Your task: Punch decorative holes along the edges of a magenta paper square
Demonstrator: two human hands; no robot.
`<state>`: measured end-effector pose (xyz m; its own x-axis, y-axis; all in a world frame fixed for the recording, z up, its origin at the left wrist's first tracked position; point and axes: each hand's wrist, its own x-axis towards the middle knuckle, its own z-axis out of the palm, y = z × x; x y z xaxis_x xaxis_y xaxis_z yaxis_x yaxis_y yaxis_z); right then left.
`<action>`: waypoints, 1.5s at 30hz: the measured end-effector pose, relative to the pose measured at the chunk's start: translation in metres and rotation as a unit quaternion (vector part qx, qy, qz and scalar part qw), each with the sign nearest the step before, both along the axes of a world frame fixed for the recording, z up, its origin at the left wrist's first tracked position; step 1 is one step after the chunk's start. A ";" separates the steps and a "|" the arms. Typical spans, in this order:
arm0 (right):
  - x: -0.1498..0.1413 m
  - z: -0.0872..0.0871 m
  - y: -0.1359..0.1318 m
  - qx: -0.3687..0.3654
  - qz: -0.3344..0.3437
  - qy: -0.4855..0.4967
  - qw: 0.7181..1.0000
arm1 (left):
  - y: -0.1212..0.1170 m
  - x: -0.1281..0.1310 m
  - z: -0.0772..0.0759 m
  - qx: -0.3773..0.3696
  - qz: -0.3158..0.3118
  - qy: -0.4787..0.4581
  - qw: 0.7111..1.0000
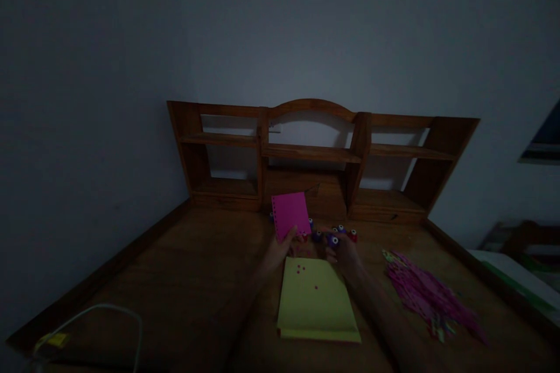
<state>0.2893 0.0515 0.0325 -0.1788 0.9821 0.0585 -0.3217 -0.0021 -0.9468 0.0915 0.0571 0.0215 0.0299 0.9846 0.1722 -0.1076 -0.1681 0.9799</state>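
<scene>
My left hand [282,249] grips the lower edge of a square sheet of bright pink paper [289,214], which is tilted up. Small holes run along its left edge and part of its bottom edge. In my right hand [343,247] is a purple craft punch [333,240] with a white, dark-centred round top, just right of the sheet. Several similar punches, purple ones and a red one [353,236], stand behind and around my hands. Below them lies a yellow paper pad [318,309] with a few tiny pink paper dots [316,287] on it.
A heap of pink paper strips [426,291] with some pale green ones lies on the wooden desk [184,280] to the right. Wooden shelves [312,154] stand along the back wall. A white cable [118,306] and a small yellow item [56,340] are at front left.
</scene>
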 end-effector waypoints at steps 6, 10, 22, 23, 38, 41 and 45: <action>-0.007 0.001 -0.011 -0.001 0.025 0.040 0.999 | -0.003 0.002 0.005 -0.002 -0.043 0.017 0.999; -0.010 0.002 -0.018 0.010 0.015 0.043 0.999 | 0.000 0.001 0.002 0.013 -0.033 0.013 0.999; -0.010 0.002 -0.015 0.025 0.039 0.042 0.998 | 0.004 -0.009 0.005 0.031 0.015 0.061 0.998; -0.010 0.002 -0.015 0.015 0.038 0.057 0.998 | 0.003 -0.009 0.006 0.021 0.012 0.060 0.998; -0.005 -0.005 -0.014 -0.045 -0.020 0.124 0.991 | 0.002 -0.011 0.007 0.010 0.037 0.043 0.998; -0.007 0.001 -0.020 -0.031 0.002 0.094 0.995 | -0.001 -0.010 0.014 0.032 0.043 0.034 0.998; -0.009 0.009 -0.025 0.005 0.040 0.063 0.997 | -0.003 -0.009 0.018 0.025 0.041 0.022 0.999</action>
